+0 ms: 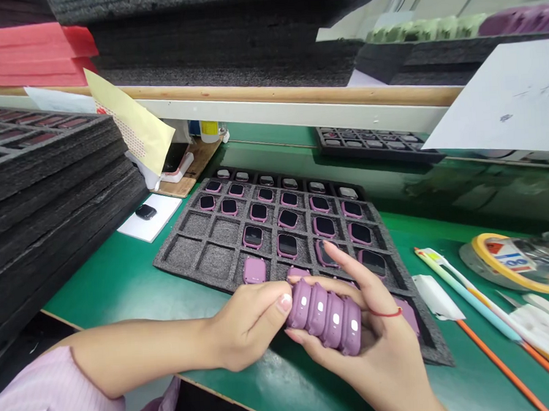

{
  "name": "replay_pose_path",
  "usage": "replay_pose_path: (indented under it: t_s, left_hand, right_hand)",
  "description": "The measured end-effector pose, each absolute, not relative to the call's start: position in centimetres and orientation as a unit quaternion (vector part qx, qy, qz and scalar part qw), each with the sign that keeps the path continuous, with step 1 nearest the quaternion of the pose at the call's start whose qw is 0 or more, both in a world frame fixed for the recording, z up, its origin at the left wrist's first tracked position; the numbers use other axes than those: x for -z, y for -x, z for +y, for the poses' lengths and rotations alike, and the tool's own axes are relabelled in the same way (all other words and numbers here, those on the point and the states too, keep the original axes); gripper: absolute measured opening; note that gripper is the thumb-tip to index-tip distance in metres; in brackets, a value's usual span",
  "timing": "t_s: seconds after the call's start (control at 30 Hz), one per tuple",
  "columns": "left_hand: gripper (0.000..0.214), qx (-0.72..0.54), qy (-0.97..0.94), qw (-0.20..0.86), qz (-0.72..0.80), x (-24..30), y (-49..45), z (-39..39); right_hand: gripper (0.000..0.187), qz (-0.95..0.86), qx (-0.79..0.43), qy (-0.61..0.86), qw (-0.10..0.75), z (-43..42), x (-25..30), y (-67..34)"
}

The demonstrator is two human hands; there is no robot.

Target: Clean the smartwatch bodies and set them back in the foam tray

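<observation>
My right hand [378,341] lies palm up and cradles a row of several purple watch bodies [326,313] stacked side by side, its fingers curled round them. My left hand [250,323] is closed, its thumb and fingers pinching the leftmost body of that row. Both hands hover over the near edge of a dark foam tray [198,246] with square pockets. Many pockets hold purple watch bodies with dark screens up [287,244]; one body [254,270] lies face down in the near row. The left pockets are bare.
Stacked foam trays [48,187] rise at the left. A white card with a dark watch body [146,213] lies beside them. Another filled tray [372,142] sits at the back. Tape roll [517,263], orange and white sticks [484,335] and paper lie at the right on the green mat.
</observation>
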State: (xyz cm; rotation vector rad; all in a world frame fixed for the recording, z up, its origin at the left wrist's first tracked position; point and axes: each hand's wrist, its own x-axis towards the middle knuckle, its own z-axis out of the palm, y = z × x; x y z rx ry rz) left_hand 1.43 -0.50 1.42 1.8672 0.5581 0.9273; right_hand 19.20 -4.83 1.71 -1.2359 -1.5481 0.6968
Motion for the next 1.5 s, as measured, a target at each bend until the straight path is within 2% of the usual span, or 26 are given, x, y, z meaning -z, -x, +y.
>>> replay_pose_path:
  t_s: [0.27, 0.43, 0.47, 0.53, 0.6, 0.63, 0.67, 0.8, 0.97, 1.17, 1.23, 1.37, 1.5]
  left_hand:
    - [0.04, -0.362, -0.735, 0.515, 0.252, -1.7, -1.2, -0.9]
    - [0.037, -0.388, -0.605, 0.63, 0.294, -1.3, -1.4, -0.4]
    - [0.042, -0.39, -0.574, 0.656, 0.296, -1.3, -1.4, -0.3]
    - [0.067, -0.365, -0.536, 0.706, 0.284, -1.3, -1.4, 0.0]
    - [0.087, -0.316, -0.519, 0.749, 0.266, -1.4, -1.6, 0.2]
    - [0.091, -0.295, -0.52, 0.761, 0.253, -1.6, -1.7, 0.2]
    - [0.09, -0.283, -0.531, 0.763, 0.237, -1.7, -1.9, 0.2]
    - [0.062, -0.3, -0.591, 0.716, 0.218, -2.4, -2.5, -0.3]
    - [0.058, -0.297, -0.583, 0.7, 0.285, -2.5, -2.3, -0.8]
    - [0.056, -0.329, -0.578, 0.682, 0.305, -2.2, -2.5, -1.0]
    - [0.057, -0.337, -0.573, 0.678, 0.314, -2.1, -2.6, -1.1]
    - [0.064, -0.336, -0.576, 0.662, 0.343, -1.9, -2.7, -1.1]
    - [0.067, -0.297, -0.599, 0.622, 0.408, -2.1, -2.4, -0.9]
  right_hand:
    - [0.089, -0.641, -0.293, 0.485, 0.518, -4.9, -1.8, -19.1]
    - [0.09, -0.656, -0.268, 0.469, 0.527, -4.9, -1.4, -19.2]
    - [0.091, -0.663, -0.256, 0.47, 0.523, -4.9, -1.3, -19.2]
    - [0.094, -0.681, -0.23, 0.47, 0.513, -4.8, -0.9, -19.4]
    - [0.09, -0.695, -0.219, 0.457, 0.511, -4.6, -0.5, -19.5]
    - [0.086, -0.701, -0.224, 0.445, 0.511, -4.5, -0.3, -19.6]
    - [0.08, -0.706, -0.232, 0.434, 0.509, -4.4, -0.2, -19.6]
    - [0.059, -0.731, -0.245, 0.412, 0.485, -4.1, -0.2, -19.4]
    - [0.065, -0.752, -0.247, 0.386, 0.475, -3.6, 0.0, -19.2]
    - [0.061, -0.736, -0.303, 0.379, 0.472, -3.4, 0.3, -19.2]
    - [0.065, -0.73, -0.32, 0.377, 0.472, -3.3, 0.3, -19.2]
    - [0.085, -0.724, -0.335, 0.368, 0.477, -3.1, 0.5, -18.9]
    - [0.093, -0.746, -0.299, 0.373, 0.463, -3.2, 0.5, -18.2]
